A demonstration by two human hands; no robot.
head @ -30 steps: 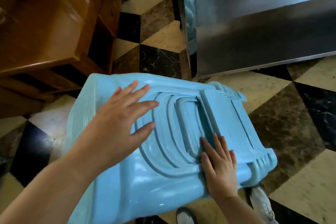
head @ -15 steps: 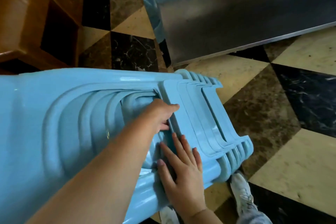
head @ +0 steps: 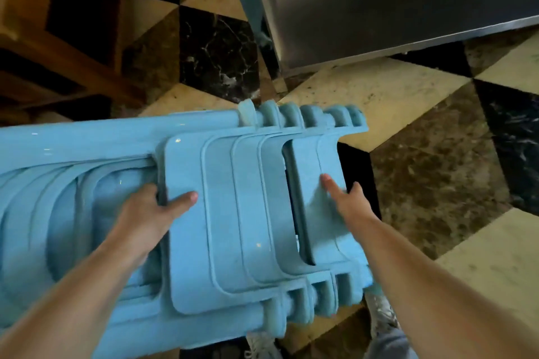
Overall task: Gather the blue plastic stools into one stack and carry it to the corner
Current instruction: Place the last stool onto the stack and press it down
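- Standing close ahead of the load: a steel cabinet (head: 393,3); wooden furniture (head: 43,23) at upper left, all on a checkered marble floor (head: 437,178).
- Gripping a leg panel edge with left hand (head: 145,213), fingers curled under, thumb on top.
- Pressing right hand (head: 347,198) on the outermost leg panel, fingers out of sight.
- Lying tilted sideways above the floor: stack of blue stools (head: 233,213), long axis left-right, legs pointing right.

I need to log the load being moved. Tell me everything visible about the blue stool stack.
The blue stool stack is several glossy light-blue plastic stools nested together, lying on its side off the tiled floor, leg ends stepped toward the right. The left hand grips an edge of a leg panel, thumb on top. The right hand holds the outermost stool's end, its fingers out of sight.
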